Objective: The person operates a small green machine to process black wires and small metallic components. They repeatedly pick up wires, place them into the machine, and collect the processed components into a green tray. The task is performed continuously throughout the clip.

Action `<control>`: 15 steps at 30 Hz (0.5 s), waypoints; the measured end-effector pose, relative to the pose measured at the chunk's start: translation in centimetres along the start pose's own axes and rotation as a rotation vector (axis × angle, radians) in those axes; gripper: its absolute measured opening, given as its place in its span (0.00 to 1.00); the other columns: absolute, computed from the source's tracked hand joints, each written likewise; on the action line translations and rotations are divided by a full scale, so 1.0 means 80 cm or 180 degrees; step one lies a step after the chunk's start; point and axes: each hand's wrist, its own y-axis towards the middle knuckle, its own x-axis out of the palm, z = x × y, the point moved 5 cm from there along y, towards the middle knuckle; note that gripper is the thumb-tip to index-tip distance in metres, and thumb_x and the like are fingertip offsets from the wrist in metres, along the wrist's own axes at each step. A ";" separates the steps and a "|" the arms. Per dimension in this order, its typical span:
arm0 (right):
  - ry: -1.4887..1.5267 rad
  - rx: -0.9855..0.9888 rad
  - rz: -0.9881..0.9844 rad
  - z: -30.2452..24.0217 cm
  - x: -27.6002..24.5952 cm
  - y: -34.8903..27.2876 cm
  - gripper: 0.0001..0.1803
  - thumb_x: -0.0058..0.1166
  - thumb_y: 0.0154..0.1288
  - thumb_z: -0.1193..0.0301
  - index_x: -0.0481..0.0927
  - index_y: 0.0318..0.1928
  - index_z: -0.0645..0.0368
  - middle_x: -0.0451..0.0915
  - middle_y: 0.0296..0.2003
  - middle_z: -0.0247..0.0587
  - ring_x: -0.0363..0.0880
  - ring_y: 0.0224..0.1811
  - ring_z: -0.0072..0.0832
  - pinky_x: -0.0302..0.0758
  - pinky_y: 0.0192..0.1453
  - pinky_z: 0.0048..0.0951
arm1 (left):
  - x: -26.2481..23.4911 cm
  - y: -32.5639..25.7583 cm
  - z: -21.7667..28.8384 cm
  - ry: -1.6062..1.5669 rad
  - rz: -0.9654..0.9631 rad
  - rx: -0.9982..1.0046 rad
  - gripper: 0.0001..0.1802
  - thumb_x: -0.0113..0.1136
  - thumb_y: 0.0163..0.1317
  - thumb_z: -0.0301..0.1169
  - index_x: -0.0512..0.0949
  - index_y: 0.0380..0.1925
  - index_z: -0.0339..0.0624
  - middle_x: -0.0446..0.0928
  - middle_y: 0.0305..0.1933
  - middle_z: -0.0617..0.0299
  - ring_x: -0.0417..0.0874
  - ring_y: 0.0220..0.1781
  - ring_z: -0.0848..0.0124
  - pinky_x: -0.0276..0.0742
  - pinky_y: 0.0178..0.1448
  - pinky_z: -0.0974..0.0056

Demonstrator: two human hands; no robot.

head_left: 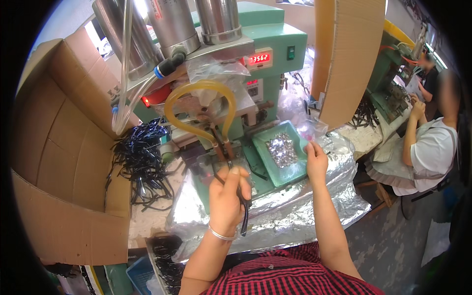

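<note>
My left hand (228, 199), with a white bracelet at its wrist, is closed around a slim black eyeglass temple (244, 216). Its bent end hangs below my fingers, while the other end points up at the copper-coloured tips (224, 150) of the machine. My right hand (315, 160) is at the right rim of a green tray (296, 173), thumb and fingers pressed together. Whatever they pinch, if anything, is too small to make out. Many tiny shiny metal parts (281, 150) lie in the tray.
A green machine (275, 42) with metal cylinders and a looped yellow hose (169, 105) stands ahead. Dark temples lie heaped (142, 162) at the left beside a cardboard box (69, 147). Foil (275, 221) covers the front edge. Another person (432, 147) sits far right, beyond a cardboard panel (351, 59).
</note>
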 end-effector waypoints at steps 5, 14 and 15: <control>-0.0058 -0.0037 0.0017 0.002 -0.001 0.000 0.17 0.50 0.68 0.65 0.79 0.48 0.66 0.83 0.37 0.42 0.81 0.41 0.26 0.74 0.48 0.24 | 0.001 -0.002 0.000 -0.0165 -0.0075 -0.0074 0.14 0.45 0.71 0.35 0.74 0.32 0.38 0.68 0.15 0.66 0.63 0.17 0.80 0.57 0.24 0.75; -0.0083 0.0118 0.0027 -0.002 -0.003 0.000 0.17 0.48 0.69 0.62 0.79 0.47 0.64 0.83 0.37 0.43 0.80 0.43 0.29 0.72 0.50 0.28 | -0.003 -0.010 -0.011 -0.0328 -0.0145 -0.0273 0.13 0.45 0.71 0.34 0.73 0.33 0.38 0.69 0.15 0.64 0.65 0.17 0.79 0.57 0.21 0.74; -0.0121 0.0167 0.0042 -0.002 -0.004 0.000 0.17 0.48 0.68 0.62 0.79 0.47 0.63 0.83 0.36 0.44 0.81 0.43 0.31 0.72 0.50 0.30 | -0.003 -0.011 -0.010 -0.0277 -0.0157 -0.0233 0.13 0.44 0.71 0.35 0.73 0.33 0.38 0.69 0.15 0.64 0.64 0.16 0.80 0.57 0.20 0.75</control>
